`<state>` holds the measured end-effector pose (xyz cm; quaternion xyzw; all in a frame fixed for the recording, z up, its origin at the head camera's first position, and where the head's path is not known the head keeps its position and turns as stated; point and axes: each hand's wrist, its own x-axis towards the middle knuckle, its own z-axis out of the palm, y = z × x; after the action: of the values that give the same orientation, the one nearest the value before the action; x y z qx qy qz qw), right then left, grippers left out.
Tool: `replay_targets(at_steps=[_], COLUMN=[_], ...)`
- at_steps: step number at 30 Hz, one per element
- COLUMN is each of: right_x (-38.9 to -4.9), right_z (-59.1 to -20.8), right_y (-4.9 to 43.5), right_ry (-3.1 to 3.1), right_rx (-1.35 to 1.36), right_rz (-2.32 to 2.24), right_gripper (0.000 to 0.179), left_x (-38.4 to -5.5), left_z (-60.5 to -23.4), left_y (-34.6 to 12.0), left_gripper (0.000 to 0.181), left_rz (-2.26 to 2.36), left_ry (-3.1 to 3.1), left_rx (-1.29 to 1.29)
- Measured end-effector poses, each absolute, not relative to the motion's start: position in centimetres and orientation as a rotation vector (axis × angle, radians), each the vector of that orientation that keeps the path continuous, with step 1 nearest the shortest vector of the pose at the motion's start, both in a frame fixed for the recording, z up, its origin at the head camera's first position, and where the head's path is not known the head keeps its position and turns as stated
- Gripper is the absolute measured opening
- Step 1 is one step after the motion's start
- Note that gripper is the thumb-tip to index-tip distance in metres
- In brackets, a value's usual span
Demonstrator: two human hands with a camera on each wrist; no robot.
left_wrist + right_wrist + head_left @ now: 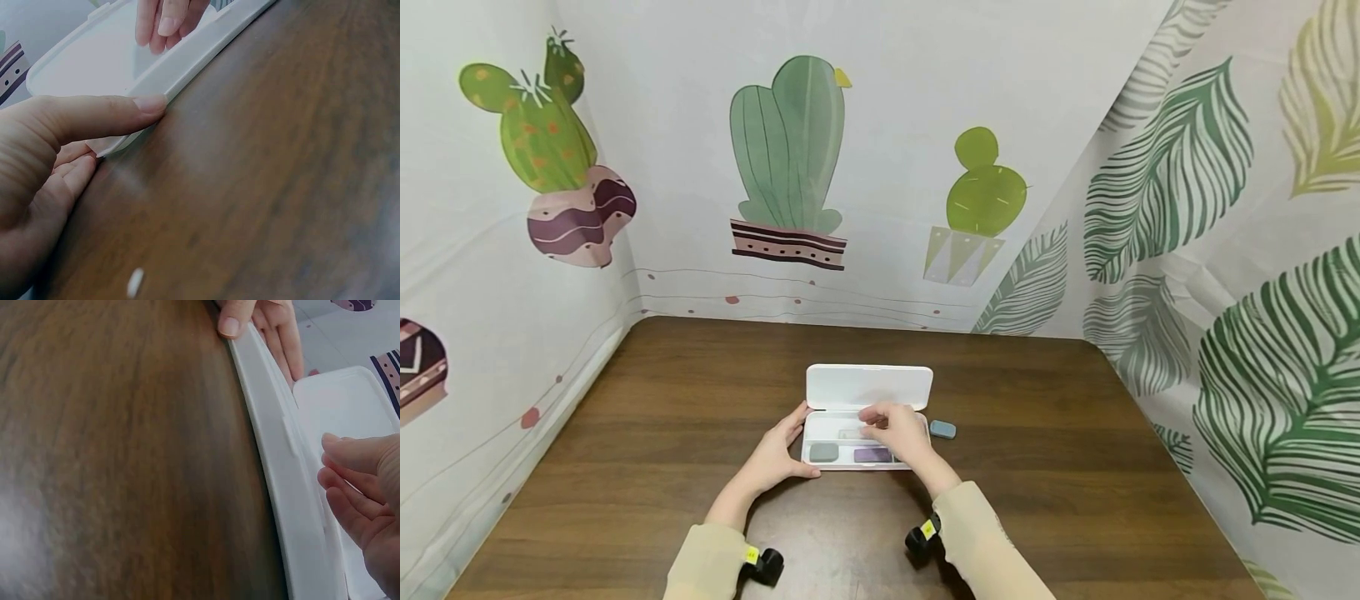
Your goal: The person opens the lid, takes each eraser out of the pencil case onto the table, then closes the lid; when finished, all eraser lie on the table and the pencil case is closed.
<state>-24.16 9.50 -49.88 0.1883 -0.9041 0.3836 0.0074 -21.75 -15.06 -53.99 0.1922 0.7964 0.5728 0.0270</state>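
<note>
A white pencil case stands on the table with its lid raised at the back. My left hand holds the case's left end, thumb on the front edge and fingers around the far side. Over the case's right half hovers my right hand, its fingers loosely bent; the right wrist view shows nothing between them. Inside the case's front part lie a grey-green block and a purple block. Behind these is a clear, see-through piece, partly hidden near the right fingertips.
A small blue-grey block lies on the brown wooden table just right of the case. A tiny white piece shows on the table in the left wrist view. Printed cloth hangs behind and beside the table.
</note>
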Motion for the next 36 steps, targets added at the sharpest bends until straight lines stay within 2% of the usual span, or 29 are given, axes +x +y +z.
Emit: replay_targets(at_steps=[13, 36], right_x=[-24.6, -25.0], right_z=[-50.1, -50.0], right_y=[8.4, 8.2], right_ry=[-2.921, -2.952], right_rx=[0.745, 0.783], right_rz=[1.156, 1.101], right_gripper=[0.02, 0.016], left_x=[-21.8, -21.7], left_z=[-54.1, -54.2], left_y=[-15.0, -15.1], left_gripper=[0.113, 0.113], left_rz=[1.762, 1.752], left_ry=[2.448, 2.452], left_rx=[0.599, 0.594])
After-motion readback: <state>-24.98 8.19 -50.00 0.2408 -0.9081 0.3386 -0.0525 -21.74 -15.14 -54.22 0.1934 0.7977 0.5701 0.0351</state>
